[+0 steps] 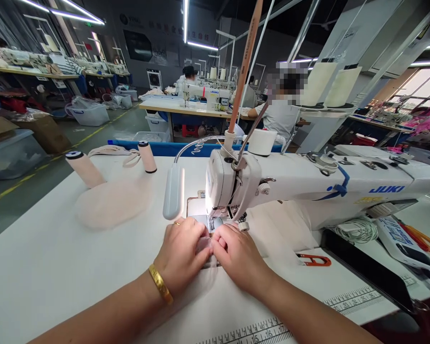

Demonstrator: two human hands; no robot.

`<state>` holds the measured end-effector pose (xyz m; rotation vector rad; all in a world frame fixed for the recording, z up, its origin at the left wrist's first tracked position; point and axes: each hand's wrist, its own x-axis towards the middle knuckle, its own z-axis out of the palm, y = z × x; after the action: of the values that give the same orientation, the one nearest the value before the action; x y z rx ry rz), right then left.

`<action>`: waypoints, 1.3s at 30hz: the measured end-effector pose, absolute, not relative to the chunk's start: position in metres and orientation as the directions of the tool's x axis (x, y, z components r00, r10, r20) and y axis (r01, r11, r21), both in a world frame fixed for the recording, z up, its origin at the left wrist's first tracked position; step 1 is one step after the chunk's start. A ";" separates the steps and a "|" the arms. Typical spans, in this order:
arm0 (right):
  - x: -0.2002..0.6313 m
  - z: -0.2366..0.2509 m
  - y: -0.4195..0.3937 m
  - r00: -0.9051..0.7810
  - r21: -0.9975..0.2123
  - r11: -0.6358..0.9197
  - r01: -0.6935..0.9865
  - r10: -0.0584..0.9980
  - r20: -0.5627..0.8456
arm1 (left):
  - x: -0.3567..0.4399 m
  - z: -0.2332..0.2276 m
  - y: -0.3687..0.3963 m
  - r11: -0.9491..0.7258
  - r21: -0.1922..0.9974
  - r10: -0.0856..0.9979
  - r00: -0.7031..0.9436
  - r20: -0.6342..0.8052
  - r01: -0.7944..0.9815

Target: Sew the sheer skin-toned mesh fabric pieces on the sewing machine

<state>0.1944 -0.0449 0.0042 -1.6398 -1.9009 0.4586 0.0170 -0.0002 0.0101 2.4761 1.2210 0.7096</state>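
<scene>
Sheer fabric piece (pixel 206 248) mostly hidden under left hand (pixel 181 255) and right hand (pixel 238 255); fingertip grip unclear. Needle behind presser foot (pixel 215 222), too small. Table (pixel 39 267) near edge cut off. Co-worker's face blurred.

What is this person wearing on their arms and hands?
Both forearms are bare, with no sleeves or gloves in view. The left hand has a gold bangle at the wrist and a gold ring on one finger. The right hand shows no jewellery.
</scene>
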 end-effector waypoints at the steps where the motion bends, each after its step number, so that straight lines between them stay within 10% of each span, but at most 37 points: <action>1: 0.194 0.003 -0.043 -0.065 -0.581 0.176 0.795 0.976 0.207 | 0.017 0.009 -0.001 -0.640 0.388 0.766 0.512 0.388 0.663; 8: 0.197 0.002 -0.041 -0.038 -0.564 0.198 0.801 0.958 0.283 | 0.016 0.004 -0.005 -0.888 0.133 0.434 0.709 0.556 0.440; 19: 0.214 -0.001 -0.048 -0.295 -0.439 0.423 0.793 0.897 0.330 | 0.010 0.006 0.001 -0.881 0.183 0.468 0.746 0.475 0.436; 39: 0.211 -0.004 -0.043 -0.229 -0.295 0.351 0.889 0.898 0.376 | 0.012 0.007 0.005 -0.851 0.204 0.522 0.729 0.443 0.485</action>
<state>0.2111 -0.0425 -0.0042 -1.5537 -2.1382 0.0245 0.0120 0.0046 0.0072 2.8521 0.8310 0.7646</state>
